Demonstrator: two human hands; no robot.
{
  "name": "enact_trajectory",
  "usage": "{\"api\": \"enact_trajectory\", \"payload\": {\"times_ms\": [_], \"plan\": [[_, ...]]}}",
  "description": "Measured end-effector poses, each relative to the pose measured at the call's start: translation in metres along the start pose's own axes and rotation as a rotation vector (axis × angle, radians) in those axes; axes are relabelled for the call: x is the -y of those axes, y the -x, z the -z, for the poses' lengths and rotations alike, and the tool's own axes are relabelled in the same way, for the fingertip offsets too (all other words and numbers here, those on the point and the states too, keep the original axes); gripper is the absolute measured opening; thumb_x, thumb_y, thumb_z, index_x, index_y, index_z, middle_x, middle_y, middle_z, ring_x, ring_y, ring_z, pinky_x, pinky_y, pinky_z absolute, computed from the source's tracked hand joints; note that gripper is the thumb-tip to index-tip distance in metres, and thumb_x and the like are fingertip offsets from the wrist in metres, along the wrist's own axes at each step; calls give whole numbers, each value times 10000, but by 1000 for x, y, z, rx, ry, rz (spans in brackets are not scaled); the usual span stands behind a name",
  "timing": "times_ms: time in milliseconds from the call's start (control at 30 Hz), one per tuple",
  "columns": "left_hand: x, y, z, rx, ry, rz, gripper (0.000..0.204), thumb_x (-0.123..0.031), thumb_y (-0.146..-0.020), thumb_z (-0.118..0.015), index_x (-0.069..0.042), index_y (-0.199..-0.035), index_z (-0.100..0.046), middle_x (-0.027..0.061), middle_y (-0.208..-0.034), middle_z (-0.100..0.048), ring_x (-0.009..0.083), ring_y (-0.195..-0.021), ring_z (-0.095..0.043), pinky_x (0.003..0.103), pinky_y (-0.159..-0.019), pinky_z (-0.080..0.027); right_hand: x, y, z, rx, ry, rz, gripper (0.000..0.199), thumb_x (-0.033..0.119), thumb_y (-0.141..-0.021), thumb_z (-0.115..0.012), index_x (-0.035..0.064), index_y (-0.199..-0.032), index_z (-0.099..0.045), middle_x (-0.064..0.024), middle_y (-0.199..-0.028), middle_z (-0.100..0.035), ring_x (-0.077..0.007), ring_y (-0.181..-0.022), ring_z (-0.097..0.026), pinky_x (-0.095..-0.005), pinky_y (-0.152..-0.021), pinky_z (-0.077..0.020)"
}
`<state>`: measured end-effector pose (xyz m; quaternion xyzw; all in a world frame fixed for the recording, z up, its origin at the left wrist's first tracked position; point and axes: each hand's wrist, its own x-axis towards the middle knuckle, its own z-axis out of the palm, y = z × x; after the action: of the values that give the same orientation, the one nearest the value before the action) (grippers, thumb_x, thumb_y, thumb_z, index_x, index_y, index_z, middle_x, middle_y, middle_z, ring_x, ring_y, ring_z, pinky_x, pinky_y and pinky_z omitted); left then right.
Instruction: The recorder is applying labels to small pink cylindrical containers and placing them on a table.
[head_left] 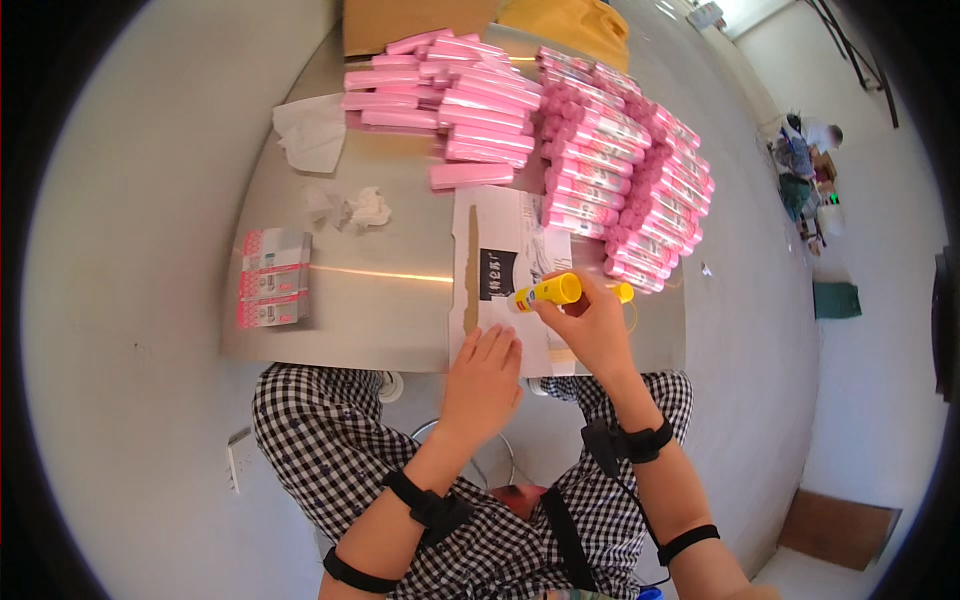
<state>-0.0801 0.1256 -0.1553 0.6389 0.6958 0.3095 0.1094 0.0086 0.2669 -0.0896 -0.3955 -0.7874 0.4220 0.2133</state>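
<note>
A flattened piece of white printed cardboard lies at the table's near edge, with a torn brown strip and a black label. On its lower part my left hand rests, fingers stretched out flat. In my right hand is a yellow glue stick, gripped between thumb and fingers. It is tilted, its pale tip low over the cardboard beside the black label; whether they touch I cannot tell. A small yellow round-ended piece shows just right of the right hand, partly hidden.
Pink wrappers or sleeves are heaped at the far middle. Several rows of pink-and-white tubes stack to the right. Pink-and-grey boxes stand at left, below crumpled tissue and white paper. A brown carton and yellow cloth sit beyond.
</note>
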Motion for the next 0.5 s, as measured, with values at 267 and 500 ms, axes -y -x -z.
{"api": "enact_trajectory", "payload": {"times_ms": [267, 500], "plan": [[4, 3, -11, -110, -53, 18, 424, -125, -668, -634, 63, -1047, -599, 140, -1120, -570, 260, -1057, -513, 363, -938, -400, 3, 5, -25, 48, 168, -11, 283, 149, -749, -742, 8, -959, -615, -47, -716, -604, -74, -567, -522, -220, -537, -428], [1, 5, -14, -175, -108, 12, 328, -94, -723, -541, 80, -990, -618, 143, -1056, -596, 239, -1016, -534, 335, -902, -405, -2, -3, -38, -20, 185, 86, 261, 133, -741, -738, 12, -934, -611, -60, -715, -608, -96, -569, -542, -232, -545, -442]]}}
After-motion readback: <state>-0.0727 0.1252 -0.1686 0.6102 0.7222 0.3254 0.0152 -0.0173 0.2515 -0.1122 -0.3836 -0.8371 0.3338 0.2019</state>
